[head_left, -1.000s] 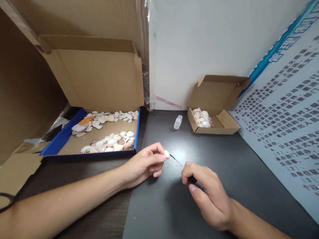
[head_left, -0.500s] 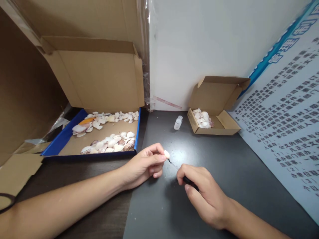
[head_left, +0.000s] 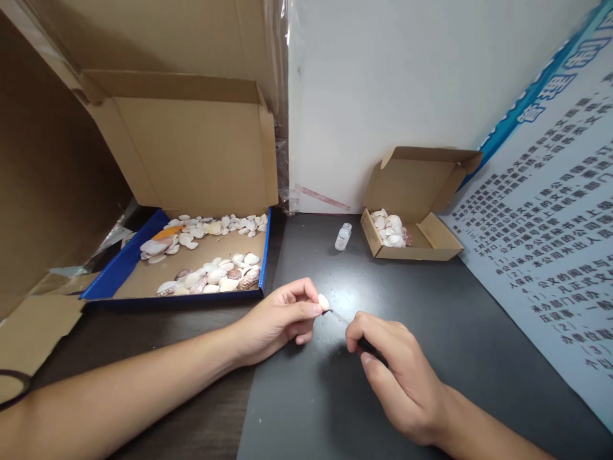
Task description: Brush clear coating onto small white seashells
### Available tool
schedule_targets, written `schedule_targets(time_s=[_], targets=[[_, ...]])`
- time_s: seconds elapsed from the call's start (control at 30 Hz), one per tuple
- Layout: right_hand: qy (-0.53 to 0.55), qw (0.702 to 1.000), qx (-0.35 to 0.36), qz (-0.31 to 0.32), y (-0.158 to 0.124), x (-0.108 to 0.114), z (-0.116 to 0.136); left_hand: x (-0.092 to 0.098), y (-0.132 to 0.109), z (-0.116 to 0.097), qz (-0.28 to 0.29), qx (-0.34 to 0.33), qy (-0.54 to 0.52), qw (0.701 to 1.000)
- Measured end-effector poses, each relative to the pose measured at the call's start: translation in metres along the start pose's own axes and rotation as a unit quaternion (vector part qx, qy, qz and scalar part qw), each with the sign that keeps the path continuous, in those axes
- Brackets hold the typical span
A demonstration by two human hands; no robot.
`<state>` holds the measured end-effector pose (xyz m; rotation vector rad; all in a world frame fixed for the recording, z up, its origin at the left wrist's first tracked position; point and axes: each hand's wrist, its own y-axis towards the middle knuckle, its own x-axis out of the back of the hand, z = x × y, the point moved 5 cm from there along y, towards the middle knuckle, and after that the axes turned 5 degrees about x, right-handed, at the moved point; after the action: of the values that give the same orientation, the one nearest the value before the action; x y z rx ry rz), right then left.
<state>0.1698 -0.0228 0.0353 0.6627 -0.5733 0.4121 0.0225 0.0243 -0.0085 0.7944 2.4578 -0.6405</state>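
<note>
Between the thumb and fingertips of my left hand (head_left: 292, 313) is a small white seashell (head_left: 324, 301), held above the dark mat. My right hand (head_left: 400, 370) is closed around the black handle of a small brush (head_left: 341, 317). Its thin, clear shaft points left, and the dark tip meets the shell's lower edge near my left fingertips; whether it touches is hard to tell. Behind my hands stands a small clear bottle (head_left: 343, 237) with a whitish label or contents and no cap visible on its neck.
At left, an open blue-sided cardboard box (head_left: 143, 271) holds seashells in two groups. A smaller open cardboard box (head_left: 416, 253) with white shells sits at the back right. A white panel (head_left: 383, 83) rises behind, and a printed sheet (head_left: 541, 243) slants along the right.
My right hand has shifted slightly right, and the brush tip now lies lower on the shell, closer to my left fingers. The shell has tilted a little.
</note>
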Motion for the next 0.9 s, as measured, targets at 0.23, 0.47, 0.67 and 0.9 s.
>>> schedule_targets(time_s=[0.23,0.47,0.67,0.9], targets=[[0.016,1.0,0.003,-0.004,-0.002,0.0,-0.002,0.0,0.001,0.0,0.011,0.008,0.011,1.0],[-0.007,0.997,-0.061,0.039,0.002,-0.001,-0.007,0.0,0.0,0.0,0.012,0.009,0.012,1.0],[0.041,0.998,0.018,0.033,0.0,-0.002,-0.001,-0.001,0.0,0.002,-0.004,-0.003,0.032,0.999],[0.058,0.997,0.044,0.009,-0.001,0.001,0.003,-0.002,0.001,0.003,-0.001,-0.008,0.06,0.998]])
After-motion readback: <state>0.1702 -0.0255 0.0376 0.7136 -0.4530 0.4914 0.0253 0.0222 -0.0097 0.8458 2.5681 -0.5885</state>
